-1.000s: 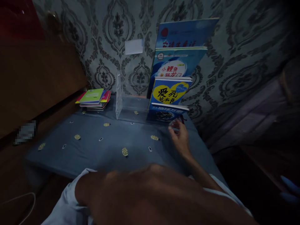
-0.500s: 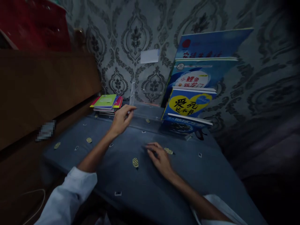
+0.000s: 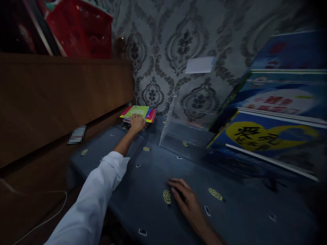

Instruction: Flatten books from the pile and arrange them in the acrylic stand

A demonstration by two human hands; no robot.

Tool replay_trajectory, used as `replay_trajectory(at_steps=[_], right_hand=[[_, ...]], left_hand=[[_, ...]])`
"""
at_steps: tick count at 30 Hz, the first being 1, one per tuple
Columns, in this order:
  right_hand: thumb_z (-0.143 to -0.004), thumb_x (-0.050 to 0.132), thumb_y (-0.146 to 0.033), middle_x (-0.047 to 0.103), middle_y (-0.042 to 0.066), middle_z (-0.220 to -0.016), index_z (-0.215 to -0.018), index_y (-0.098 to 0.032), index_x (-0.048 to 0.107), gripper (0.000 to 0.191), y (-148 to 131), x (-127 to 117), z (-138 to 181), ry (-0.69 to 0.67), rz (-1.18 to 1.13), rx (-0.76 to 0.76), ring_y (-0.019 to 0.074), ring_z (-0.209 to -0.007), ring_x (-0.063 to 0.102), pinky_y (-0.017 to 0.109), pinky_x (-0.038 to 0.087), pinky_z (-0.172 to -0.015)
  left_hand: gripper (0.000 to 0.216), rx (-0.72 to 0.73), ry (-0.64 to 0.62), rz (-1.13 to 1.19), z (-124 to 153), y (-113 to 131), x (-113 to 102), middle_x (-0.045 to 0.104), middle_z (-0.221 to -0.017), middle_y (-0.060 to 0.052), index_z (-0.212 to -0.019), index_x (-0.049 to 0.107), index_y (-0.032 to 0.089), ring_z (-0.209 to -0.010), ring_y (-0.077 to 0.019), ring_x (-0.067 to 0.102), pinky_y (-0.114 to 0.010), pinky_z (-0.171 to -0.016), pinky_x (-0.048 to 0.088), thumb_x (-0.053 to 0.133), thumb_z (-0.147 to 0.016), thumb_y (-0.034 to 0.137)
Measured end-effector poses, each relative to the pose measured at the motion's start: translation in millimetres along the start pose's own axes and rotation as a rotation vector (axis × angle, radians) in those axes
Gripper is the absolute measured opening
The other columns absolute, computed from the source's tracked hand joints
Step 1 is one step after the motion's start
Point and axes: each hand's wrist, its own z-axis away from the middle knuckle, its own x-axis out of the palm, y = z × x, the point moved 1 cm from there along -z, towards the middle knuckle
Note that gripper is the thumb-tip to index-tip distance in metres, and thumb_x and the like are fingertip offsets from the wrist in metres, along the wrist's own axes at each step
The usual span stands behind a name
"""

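At the back left of the table, my left hand point(image 3: 137, 122) rests on a stack of thin booklets, its fingers spread over the front part of the top one. That top booklet point(image 3: 136, 109) is green; pink, yellow and blue edges point(image 3: 151, 116) show beneath it. My left thumb is hidden. Low over the dark tablecloth, my right hand point(image 3: 184, 194) holds nothing, its fingers stretched out and thumb apart. Beyond it stands a clear plastic rack point(image 3: 167, 127), with blue picture books point(image 3: 278, 98) leaning in tiers on its right side. The rack's left part shows no books.
A wooden cabinet point(image 3: 63, 88) borders the table on the left, with a red basket point(image 3: 85, 32) on top. Patterned wallpaper point(image 3: 153, 92) covers the back wall, where a white card point(image 3: 199, 64) shows. A thin white cable point(image 3: 55, 214) hangs at lower left. Yellow prints dot the tablecloth point(image 3: 155, 177).
My left hand has moved from beside the clear rack left onto the booklet stack. The view has turned left, shifting the rack and books rightward. My right hand stays low over the cloth.
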Motion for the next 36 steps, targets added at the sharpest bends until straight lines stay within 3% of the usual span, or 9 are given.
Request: replay_trajectory(at_steps=[7,15,26,36], right_hand=[[-0.095,0.049,-0.052,0.074,0.013,-0.111,-0.098,-0.026,0.079,0.040,11,7,2,0.043,0.022,-0.019,0.0289,-0.101,0.073,0.044,0.063,-0.085],[-0.093,0.052,-0.051,0.076,0.011,-0.109,-0.100,-0.029,0.080,0.036,8,1,-1,0.017,0.080,-0.030,0.0287,-0.102,0.073,0.042,0.064,-0.084],[-0.093,0.052,-0.054,0.076,0.011,-0.111,-0.100,-0.029,0.080,0.038,9,-1,-2,-0.005,0.115,-0.020,0.0287,-0.103,0.074,0.043,0.064,-0.084],[-0.092,0.050,-0.060,0.075,0.010,-0.113,-0.098,-0.030,0.079,0.042,14,0,0,0.009,0.150,-0.015,0.0300,-0.103,0.073,0.044,0.065,-0.083]], left_hand=[[0.043,-0.027,-0.032,0.013,-6,-1,-1,0.059,-0.136,-0.022,-0.127,0.061,0.008,-0.130,-0.0306,0.046,-0.047,-0.111,0.026,0.046,-0.099,0.037],[0.034,-0.022,-0.082,0.069,-11,0,-4,0.065,-0.126,-0.019,-0.116,0.068,0.012,-0.122,-0.0295,0.055,-0.046,-0.103,0.035,0.044,-0.099,0.027],[0.035,-0.017,-0.184,0.119,-23,-7,-22,0.064,-0.130,-0.019,-0.124,0.065,0.014,-0.119,-0.0276,0.061,-0.038,-0.096,0.047,0.053,-0.094,0.027],[0.039,0.011,-0.175,0.148,-28,-11,-25,0.064,-0.130,-0.021,-0.130,0.064,0.012,-0.124,-0.0288,0.059,-0.039,-0.102,0.044,0.053,-0.096,0.027]])
